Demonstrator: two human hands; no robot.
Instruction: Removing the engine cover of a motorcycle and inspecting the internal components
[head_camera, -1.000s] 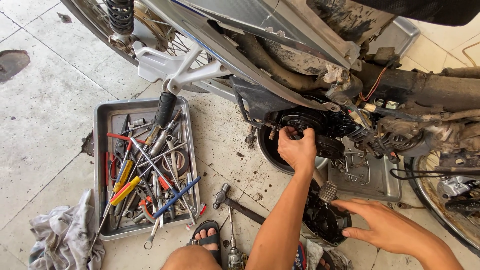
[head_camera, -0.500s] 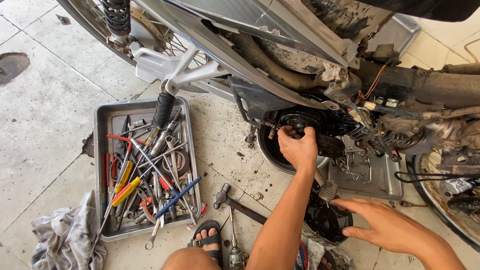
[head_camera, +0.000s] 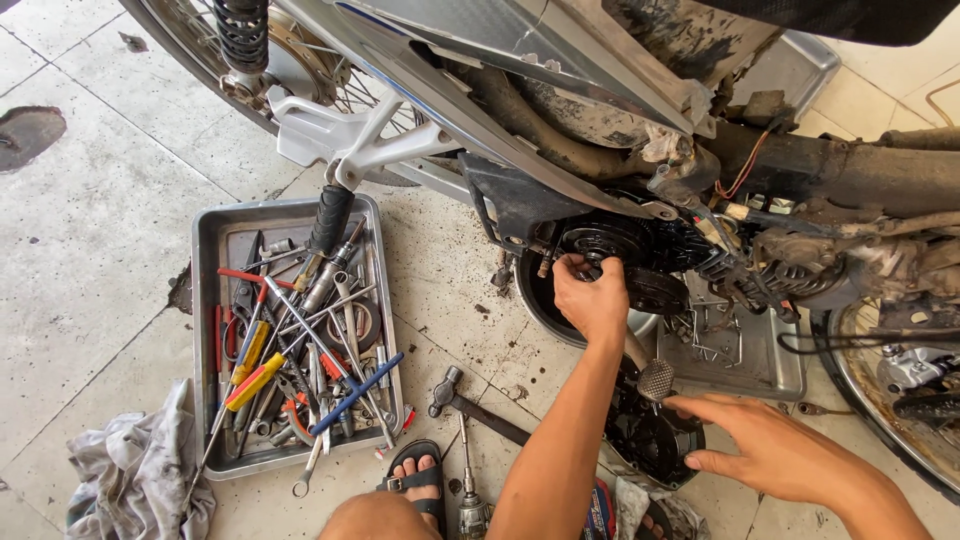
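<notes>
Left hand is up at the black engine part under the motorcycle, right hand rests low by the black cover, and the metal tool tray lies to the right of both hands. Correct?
Not quite. In the head view the tool tray lies left of both hands. Left hand at the black engine part and right hand by the black cover are correct.

The left hand reaches up and forward on a bare, nearly straight forearm that rises from the bottom edge of the view. Its back faces the camera, the wrist is slightly bent, and the fingers curl forward and inward, their tips hidden from sight. The right hand comes in from the lower right corner, lower and nearer to the body. It lies palm down with the fingers stretched out flat and slightly spread, pointing left, thumb apart beneath them. The two hands are well apart.
</notes>
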